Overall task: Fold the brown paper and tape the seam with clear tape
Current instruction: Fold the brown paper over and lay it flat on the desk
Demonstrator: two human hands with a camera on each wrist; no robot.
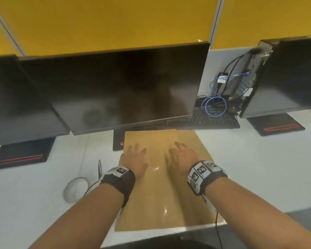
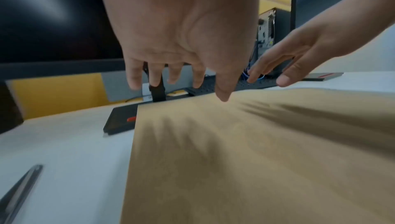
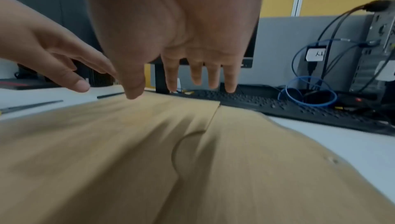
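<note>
Looking down from the head view: brown paper (image 1: 162, 191) flat on the white worktop (image 1: 258, 168), folded, running from the near edge up to the big dark monitor (image 1: 115, 87). Left hand (image 1: 133, 159) and right hand (image 1: 182, 157) side by side over the far half of the paper, fingers spread wide, holding nothing. Shiny streak of clear tape (image 1: 164, 210) down the middle of the paper. White round thing (image 1: 75, 188) left of the paper, blurry, cannot tell what. Black keyboard (image 1: 210, 117) past the paper's far right corner.

Seen from the left wrist: left hand (image 2: 181, 33) just above the paper (image 2: 245, 160), fingers (image 2: 133, 75) straight and apart, not touching it. Right hand (image 2: 303, 48) beside it, open too. Grey scissors (image 2: 19, 193) on the worktop (image 2: 64, 143), left of the paper.

Seen from the right wrist: right hand (image 3: 177, 24) open above the paper (image 3: 128, 160), fingers hanging down. Overlapping seam (image 3: 213, 117) running away towards the keyboard (image 3: 288, 107). Left hand (image 3: 49, 53) open nearby. Blue cable (image 3: 310, 92) looped behind the keyboard.
</note>
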